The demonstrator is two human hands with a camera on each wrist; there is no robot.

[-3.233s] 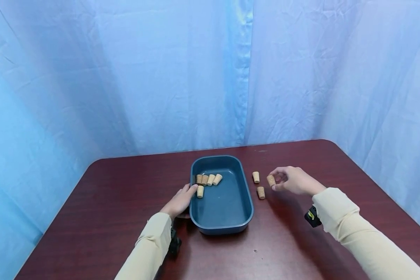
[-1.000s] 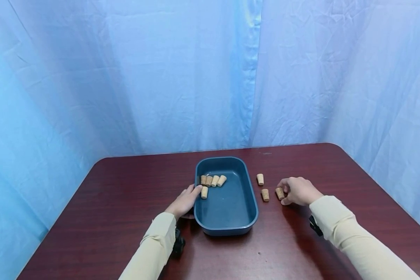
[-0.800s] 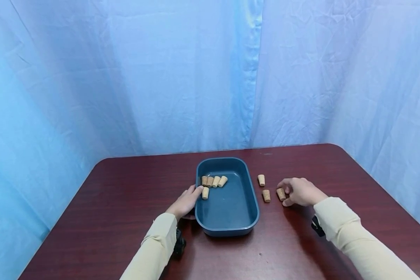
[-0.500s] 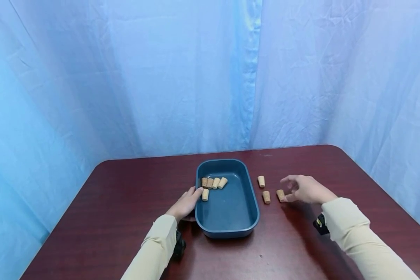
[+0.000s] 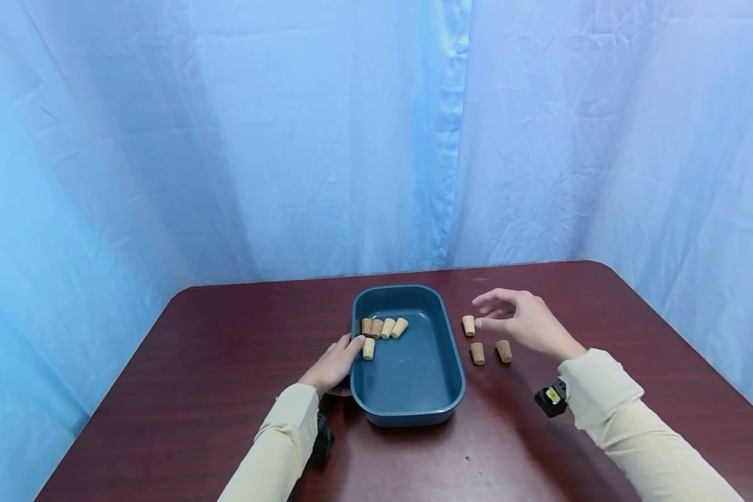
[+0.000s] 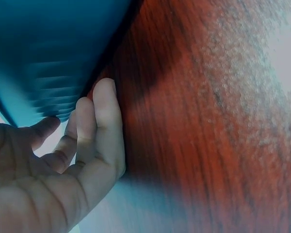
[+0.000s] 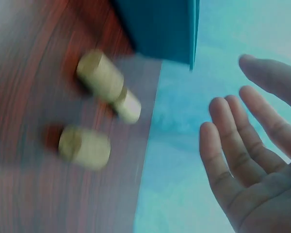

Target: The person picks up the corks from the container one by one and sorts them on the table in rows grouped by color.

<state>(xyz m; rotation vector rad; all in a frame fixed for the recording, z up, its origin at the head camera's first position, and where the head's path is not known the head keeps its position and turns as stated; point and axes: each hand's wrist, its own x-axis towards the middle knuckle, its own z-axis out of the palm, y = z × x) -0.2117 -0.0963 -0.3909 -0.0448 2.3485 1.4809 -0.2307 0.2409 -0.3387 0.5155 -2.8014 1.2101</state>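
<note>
My left hand (image 5: 334, 364) holds the left wall of a dark blue bin (image 5: 408, 418). Its thumb hooks over the rim, and its other fingers lie against the outer wall close to the tabletop in the left wrist view. My right hand (image 5: 519, 319) hovers open with its fingers spread, holding nothing. Its thumb tip is right beside a pale tapered cork stopper (image 5: 468, 325) on the table, right of the bin. Nearer the front lie two browner corks, a left one (image 5: 477, 353) and a right one (image 5: 504, 351). The right wrist view shows three corks, blurred, left of the palm (image 7: 271, 199).
Inside the bin, a row of several corks (image 5: 377, 328) lies at the back left, with a pale cork (image 5: 368, 349) in front of them. A dark red wooden table (image 5: 226, 362) carries everything. Blue curtains (image 5: 326, 139) hang behind it.
The right hand lowered its brown cork to the table at the right of the others and let go. It then rose and moved left, over beside the pale cork. The left hand keeps its hold.
</note>
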